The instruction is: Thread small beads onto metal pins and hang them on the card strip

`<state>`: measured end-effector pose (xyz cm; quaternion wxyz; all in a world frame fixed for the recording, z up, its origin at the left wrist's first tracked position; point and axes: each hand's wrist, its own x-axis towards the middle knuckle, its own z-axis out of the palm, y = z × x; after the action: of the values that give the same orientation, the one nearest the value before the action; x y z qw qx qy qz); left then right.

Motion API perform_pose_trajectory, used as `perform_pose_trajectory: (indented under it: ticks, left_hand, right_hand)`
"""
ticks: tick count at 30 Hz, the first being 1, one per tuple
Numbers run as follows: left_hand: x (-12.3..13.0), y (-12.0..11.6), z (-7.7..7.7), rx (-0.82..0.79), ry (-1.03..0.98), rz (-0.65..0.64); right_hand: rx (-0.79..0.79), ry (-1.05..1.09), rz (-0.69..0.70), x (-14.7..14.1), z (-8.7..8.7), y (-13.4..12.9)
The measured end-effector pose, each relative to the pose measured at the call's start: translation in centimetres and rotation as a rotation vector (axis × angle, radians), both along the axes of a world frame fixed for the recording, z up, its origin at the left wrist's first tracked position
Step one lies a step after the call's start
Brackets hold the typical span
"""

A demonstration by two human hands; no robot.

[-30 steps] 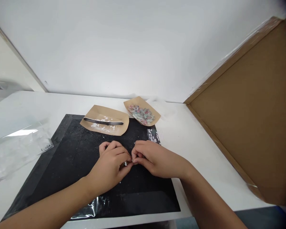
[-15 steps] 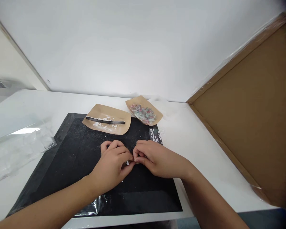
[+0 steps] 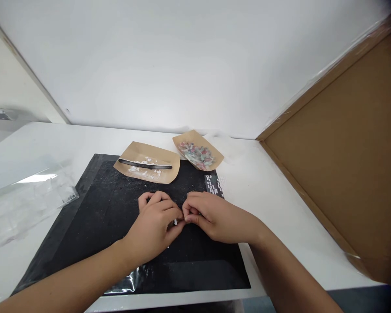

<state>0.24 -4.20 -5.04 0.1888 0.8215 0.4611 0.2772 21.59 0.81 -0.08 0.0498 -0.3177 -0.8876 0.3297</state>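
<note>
Over the middle of a black mat (image 3: pixel 94 217), my left hand (image 3: pixel 156 221) is closed in a pinch, with a small white and dark bit showing between thumb and fingers. My right hand (image 3: pixel 211 215) is pinched too, its fingertips touching those of the left; whatever it grips is hidden. Behind the hands lies a brown paper tray (image 3: pixel 141 150) with small white pieces and a dark curved strip (image 3: pixel 146 165) across it. Farther right a second paper tray (image 3: pixel 193 135) holds many wrapped, coloured pieces (image 3: pixel 198 155).
A clear sheet with white rectangles (image 3: pixel 211 184) lies at the mat's right back edge. Clear plastic bags (image 3: pixel 29 200) cover the table's left side. A large cardboard box (image 3: pixel 339 152) stands at the right, and a white wall (image 3: pixel 163 65) rises behind.
Both hands keep almost the same pinched pose, fingertips together. The whole view has shifted very slightly; nothing has been taken up or let go.
</note>
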Motion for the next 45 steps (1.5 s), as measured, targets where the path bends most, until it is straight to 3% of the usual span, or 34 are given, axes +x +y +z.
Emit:
perform_pose_trajectory:
  ticks: [20, 35, 45]
  left_hand:
    - [0.02, -0.07, -0.02, 0.016, -0.002, 0.008]
    - [-0.05, -0.02, -0.01, 0.012, 0.003, 0.003]
    - [0.06, -0.17, 0.01, 0.018, 0.003, 0.024]
  right_hand:
    - [-0.063, 0.002, -0.084, -0.19, 0.07, 0.04]
    - [-0.114, 0.038, -0.252, -0.10, -0.51, 0.47]
    - [-0.139, 0.096, -0.210, -0.08, -0.29, 0.61]
